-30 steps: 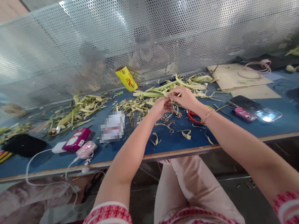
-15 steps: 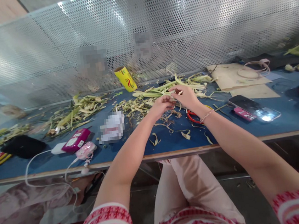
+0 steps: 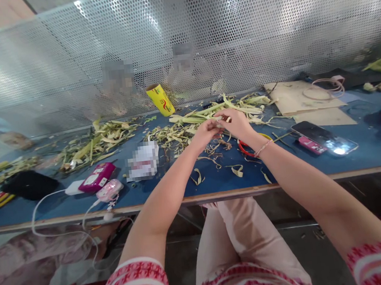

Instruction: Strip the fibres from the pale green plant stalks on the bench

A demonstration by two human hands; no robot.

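Observation:
My left hand (image 3: 205, 132) is closed, its fingers bent inward over a heap of pale green stalks and leaf scraps (image 3: 193, 117). Close against it, the fingertips of my right hand (image 3: 237, 123) pinch together. Both hands meet at a small pale green plant piece (image 3: 220, 118), mostly covered by fingers, so its exact kind does not show. Under my right wrist lies a red and yellow ring-shaped thing (image 3: 243, 148), partly hidden by the arm. Curled dry scraps (image 3: 237, 170) lie on the blue tabletop (image 3: 218, 185) nearer to me.
A yellow printed tube (image 3: 160, 100) leans by the perforated metal panel (image 3: 233, 29). Phones (image 3: 307, 131) and brown paper (image 3: 299, 97) lie to the right. On the left are another plant heap (image 3: 103, 140), a purple device (image 3: 98, 177) with a white cable, and a seated person's leg (image 3: 36, 263).
My fingers have shifted slightly around the pale green piece, with both hands staying in nearly the same place. Nothing else on the table has visibly moved.

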